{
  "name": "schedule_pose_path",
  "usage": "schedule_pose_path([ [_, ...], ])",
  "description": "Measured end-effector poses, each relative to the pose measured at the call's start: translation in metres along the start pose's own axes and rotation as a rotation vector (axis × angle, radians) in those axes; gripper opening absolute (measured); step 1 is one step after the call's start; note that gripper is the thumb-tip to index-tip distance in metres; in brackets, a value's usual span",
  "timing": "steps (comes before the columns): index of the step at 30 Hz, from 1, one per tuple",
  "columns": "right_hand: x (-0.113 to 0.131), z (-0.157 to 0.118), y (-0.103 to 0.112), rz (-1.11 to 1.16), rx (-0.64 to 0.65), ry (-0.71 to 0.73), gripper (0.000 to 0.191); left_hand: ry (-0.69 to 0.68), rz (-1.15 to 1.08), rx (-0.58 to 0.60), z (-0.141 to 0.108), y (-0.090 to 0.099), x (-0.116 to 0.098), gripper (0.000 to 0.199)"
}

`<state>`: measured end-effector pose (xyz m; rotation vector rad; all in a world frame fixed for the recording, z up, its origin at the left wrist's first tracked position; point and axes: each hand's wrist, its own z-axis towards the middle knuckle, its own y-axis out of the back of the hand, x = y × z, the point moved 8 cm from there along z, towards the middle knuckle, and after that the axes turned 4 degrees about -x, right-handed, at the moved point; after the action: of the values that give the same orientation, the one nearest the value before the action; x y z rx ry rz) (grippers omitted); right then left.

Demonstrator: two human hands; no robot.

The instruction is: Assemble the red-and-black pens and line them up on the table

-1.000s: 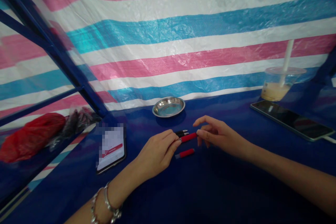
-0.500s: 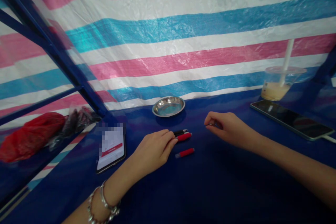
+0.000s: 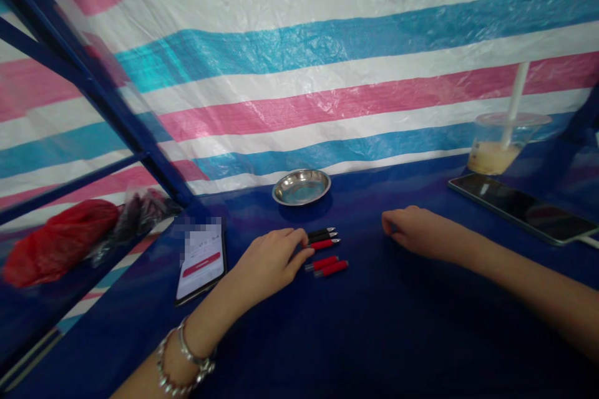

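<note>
Head view: left hand lay on the tabletop, fingers loosely curled, tips touching the rear ends of the pens. Two red caps lay just right of those fingertips, nearer the person than the pens. Right hand rested well right of the pens, fingers curled under; whether they pinched anything, cannot tell. Dish sat beyond. Judgement: steady each pen by its rear and align each cap with the tip before pressing.
</note>
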<state>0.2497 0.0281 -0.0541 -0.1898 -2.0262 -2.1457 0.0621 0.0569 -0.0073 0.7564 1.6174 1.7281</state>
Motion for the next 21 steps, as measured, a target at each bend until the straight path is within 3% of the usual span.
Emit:
schedule_pose_path([
  [7, 0.008, -0.008, 0.012, -0.041, -0.056, -0.038, 0.021, 0.000, -0.043, -0.005, 0.005, -0.008, 0.009, 0.016],
  [12, 0.030, -0.012, 0.025, 0.023, -0.158, 0.016, 0.025, 0.016, -0.098, -0.005, 0.006, -0.016, 0.011, 0.013],
  [18, 0.058, -0.016, 0.027, 0.123, -0.191, 0.071, 0.022, 0.063, -0.244, -0.035, 0.010, -0.020, 0.015, 0.012],
  [21, 0.063, -0.018, 0.035, 0.125, -0.323, 0.115, 0.020, 0.077, -0.365, -0.077, 0.011, -0.016, 0.013, 0.014],
])
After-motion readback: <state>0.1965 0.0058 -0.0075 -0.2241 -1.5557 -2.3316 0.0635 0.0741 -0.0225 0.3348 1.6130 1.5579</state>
